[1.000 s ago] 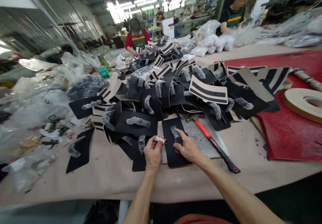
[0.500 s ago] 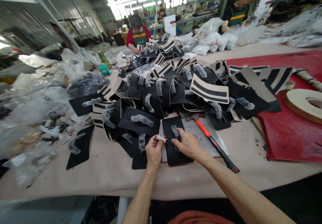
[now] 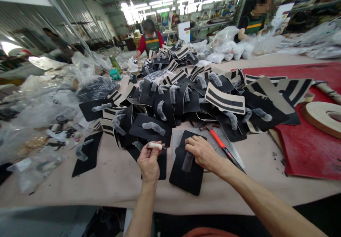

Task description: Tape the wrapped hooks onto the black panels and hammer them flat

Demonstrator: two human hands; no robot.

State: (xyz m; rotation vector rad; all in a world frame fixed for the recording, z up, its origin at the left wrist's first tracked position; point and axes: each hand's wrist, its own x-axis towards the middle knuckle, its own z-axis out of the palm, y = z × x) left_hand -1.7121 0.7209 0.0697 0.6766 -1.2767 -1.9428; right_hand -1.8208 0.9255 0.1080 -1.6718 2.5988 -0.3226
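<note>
My left hand (image 3: 149,166) pinches a small white-handled tool (image 3: 154,145) with a thin tip pointing right. Its exact kind is hard to make out. My right hand (image 3: 204,152) is closed around the upper end of a plastic-wrapped carrying handle (image 3: 188,162) fixed to a black panel (image 3: 183,183). That panel lies tilted, its near corner towards me, partly over a grey slab (image 3: 178,137). Beyond my right wrist a hammer (image 3: 217,138) with a red and black grip rests across the slab, its end hidden by my forearm.
A heap of black panels with wrapped handles (image 3: 153,127) and striped beige backs (image 3: 225,98) fills the middle of the table. Clear plastic bags (image 3: 39,109) crowd the left. On the right are a red sheet (image 3: 306,155) and a tape roll (image 3: 323,114). Two co-workers (image 3: 150,43) stand opposite.
My right hand has closed on the handle, and the panel has turned and shifted towards me off part of the slab. My left hand has moved left, away from the panel, with the white-handled tool.
</note>
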